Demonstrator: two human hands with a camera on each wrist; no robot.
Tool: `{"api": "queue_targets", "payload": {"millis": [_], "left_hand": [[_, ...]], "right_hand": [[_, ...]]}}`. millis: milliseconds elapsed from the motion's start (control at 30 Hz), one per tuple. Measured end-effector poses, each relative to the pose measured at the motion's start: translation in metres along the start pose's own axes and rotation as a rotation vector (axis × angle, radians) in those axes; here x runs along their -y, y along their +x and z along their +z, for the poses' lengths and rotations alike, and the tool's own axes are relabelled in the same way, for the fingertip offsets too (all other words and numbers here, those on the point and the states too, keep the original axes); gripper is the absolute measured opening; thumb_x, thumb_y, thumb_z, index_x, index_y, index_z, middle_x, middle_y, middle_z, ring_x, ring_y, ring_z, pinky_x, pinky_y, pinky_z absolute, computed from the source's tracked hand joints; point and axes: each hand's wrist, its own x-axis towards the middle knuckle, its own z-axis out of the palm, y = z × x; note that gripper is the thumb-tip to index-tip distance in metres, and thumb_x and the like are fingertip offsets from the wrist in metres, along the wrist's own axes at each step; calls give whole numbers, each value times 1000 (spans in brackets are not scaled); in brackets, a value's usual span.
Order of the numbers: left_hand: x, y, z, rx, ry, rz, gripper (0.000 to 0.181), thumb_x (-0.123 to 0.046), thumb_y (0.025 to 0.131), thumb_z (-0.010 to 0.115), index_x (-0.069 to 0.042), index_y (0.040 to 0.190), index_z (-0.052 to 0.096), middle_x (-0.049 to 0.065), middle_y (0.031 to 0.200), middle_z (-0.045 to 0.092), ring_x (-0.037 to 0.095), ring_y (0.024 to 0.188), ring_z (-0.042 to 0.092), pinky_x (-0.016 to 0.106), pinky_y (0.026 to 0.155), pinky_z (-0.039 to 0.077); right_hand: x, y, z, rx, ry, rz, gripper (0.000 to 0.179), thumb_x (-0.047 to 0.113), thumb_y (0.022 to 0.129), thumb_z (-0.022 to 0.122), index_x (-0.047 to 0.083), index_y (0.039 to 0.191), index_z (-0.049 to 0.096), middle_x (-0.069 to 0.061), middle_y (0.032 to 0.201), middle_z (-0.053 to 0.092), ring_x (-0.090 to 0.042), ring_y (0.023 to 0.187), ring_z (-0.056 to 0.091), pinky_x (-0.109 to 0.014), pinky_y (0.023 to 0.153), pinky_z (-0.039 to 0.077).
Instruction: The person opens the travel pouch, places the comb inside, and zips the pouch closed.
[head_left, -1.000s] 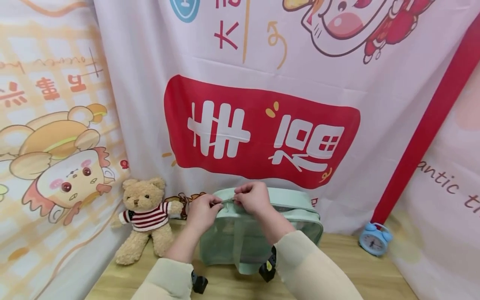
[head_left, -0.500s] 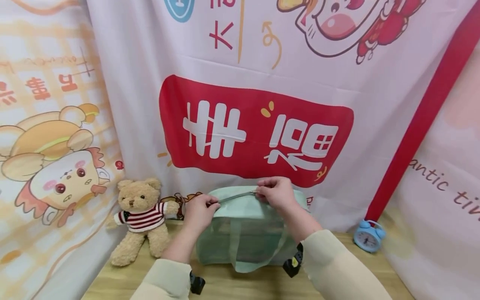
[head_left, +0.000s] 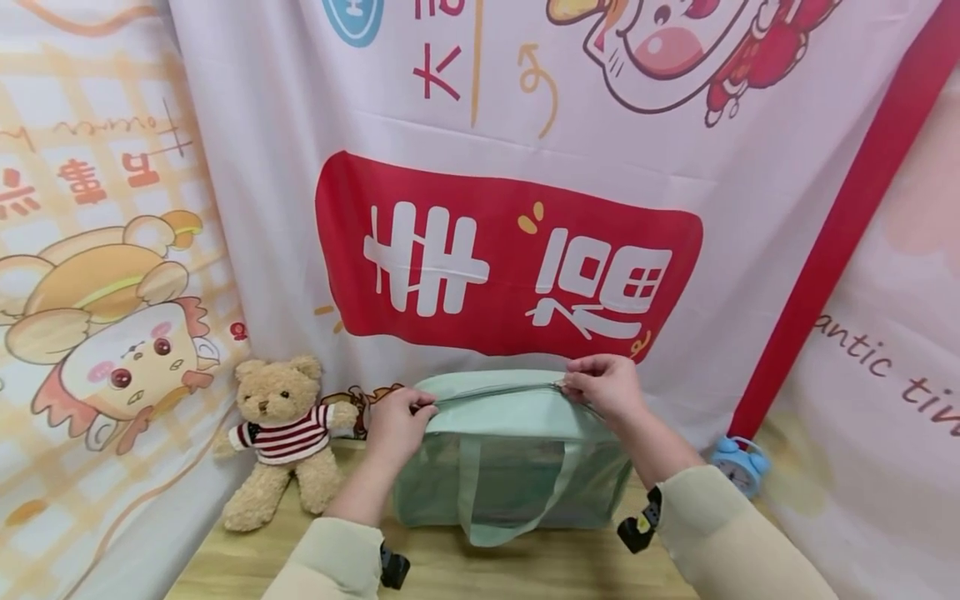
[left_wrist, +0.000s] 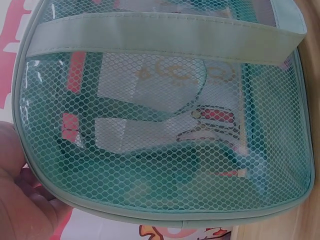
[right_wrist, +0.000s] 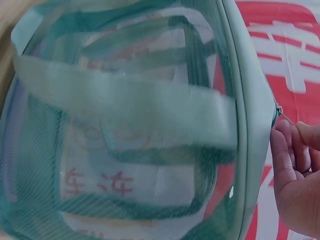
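Note:
A pale green bag (head_left: 517, 412) with see-through mesh sides stands upright on the table. My left hand (head_left: 397, 425) grips its upper left end with thumb and fingers; in the left wrist view, the fingers of that hand (left_wrist: 27, 195) are partly hidden behind the bag's edge. My right hand (head_left: 607, 390) pinches the zipper pull (right_wrist: 286, 117) near the right end of the bag's top. Between both hands the zipper line (head_left: 498, 388) runs across the top. A flat strap handle (head_left: 468, 492) hangs down the front.
A teddy bear (head_left: 288, 437) in a striped sweater sits left of the bag, close to my left hand. The blue alarm clock (head_left: 738, 467) stands at the right, partly behind my right sleeve. Printed cloth (head_left: 510, 258) hangs close behind the bag.
My right hand has moved right along the bag's top with the zipper pull, and the zipper has closed behind it. The left hand stays at the left end.

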Motion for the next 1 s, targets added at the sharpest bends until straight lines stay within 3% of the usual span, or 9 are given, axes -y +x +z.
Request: {"api": "queue_targets", "payload": {"millis": [500,800,1000], "left_hand": [[3,1,2,-22,20,11,12,-13,99,76,-10,109,83,8,107,75,30,100,70,49,84,58],[12,2,3,-93,12,133,9,-10,98,76,-9,104,82,8,108,75,31,101,70,50,85,58],[12,4,5,-108,22,161,8,-9,99,75,-8,103,82,9,108,74,32,103,71,52,88,57]], "right_hand": [[-38,-4,-58,-91,23,48,33,8,102,72,-10,128,65,-10,101,73,-16,82,75,-32,78,63],[-70,-5,-89,-113,46,92,33,12,101,74,-6,128,67,-13,106,75,-16,85,76,-36,84,63],[-93,-7,-103,-140,100,132,34,5,102,70,-11,131,62,-10,99,73,-16,82,75,-36,82,63]]}}
